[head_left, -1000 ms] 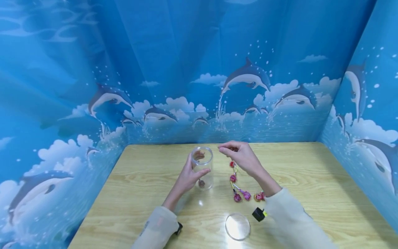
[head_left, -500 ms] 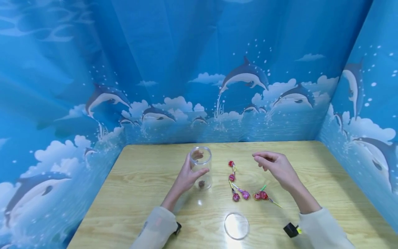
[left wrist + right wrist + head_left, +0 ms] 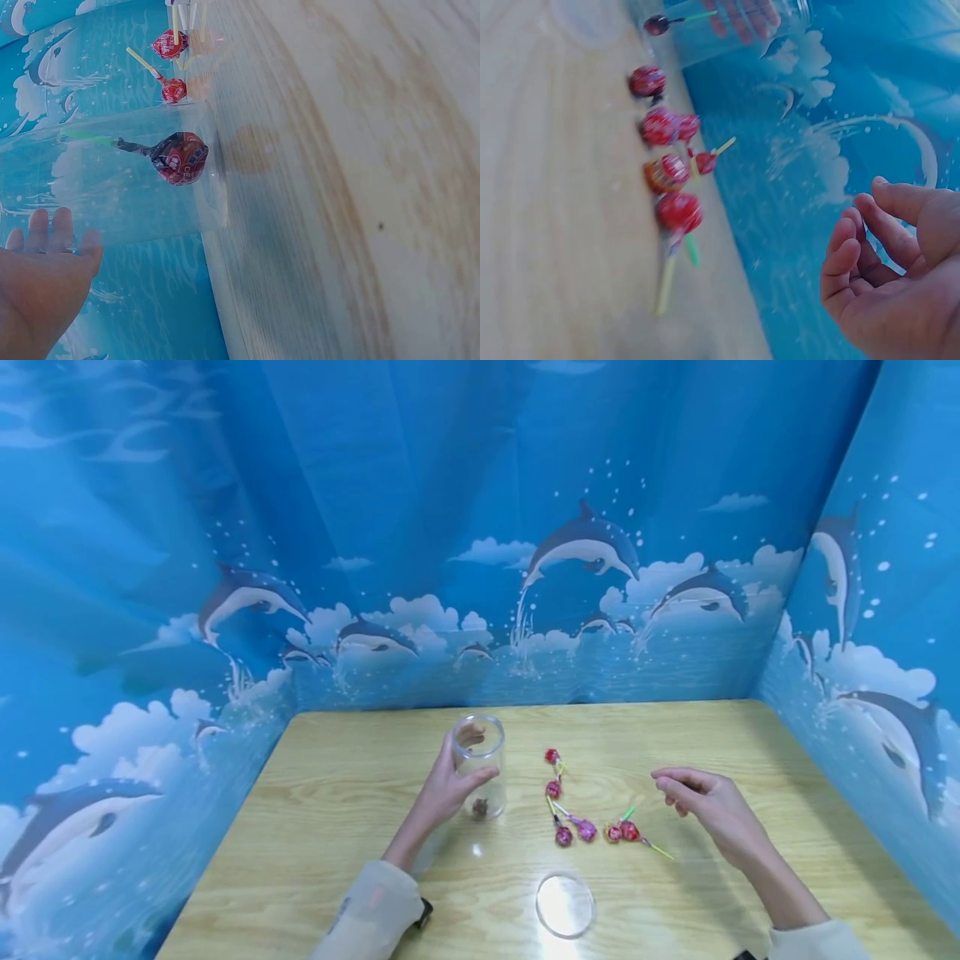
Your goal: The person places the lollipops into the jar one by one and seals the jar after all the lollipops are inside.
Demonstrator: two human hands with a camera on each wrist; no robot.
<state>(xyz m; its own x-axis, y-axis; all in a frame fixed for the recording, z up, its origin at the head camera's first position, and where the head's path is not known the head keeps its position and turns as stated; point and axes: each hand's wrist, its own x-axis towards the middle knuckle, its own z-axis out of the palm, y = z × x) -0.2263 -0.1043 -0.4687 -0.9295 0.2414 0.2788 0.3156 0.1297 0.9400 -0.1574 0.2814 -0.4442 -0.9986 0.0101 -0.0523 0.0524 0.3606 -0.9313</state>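
The person's left hand (image 3: 442,793) wraps round the tall clear plastic jar (image 3: 480,766) standing upright near the middle of the pale wooden table (image 3: 750,752), thumb on the near wall and fingers behind it. One red-wrapped lollipop with a green stick (image 3: 178,157) already lies at the bottom of that jar, plain in the left wrist view. The right hand (image 3: 712,806) hovers at about three o'clock from the jar, well apart from it, fingers loosely curled and holding nothing.

Between the two hands, a loose cluster of red and pink wrapped lollipops (image 3: 577,814) lies on the table, running from the jar's two o'clock down to its four o'clock; I count about six, though a couple overlap. The nearest pair, with a green and a yellow stick, sits just beside the right hand's fingertips (image 3: 663,783).

At six o'clock from the cluster, near the table's front edge, the round clear lid (image 3: 565,906) lies flat, off the jar.

By my reckoning the work is only begun: one sweet in, the rest still out, the jar open
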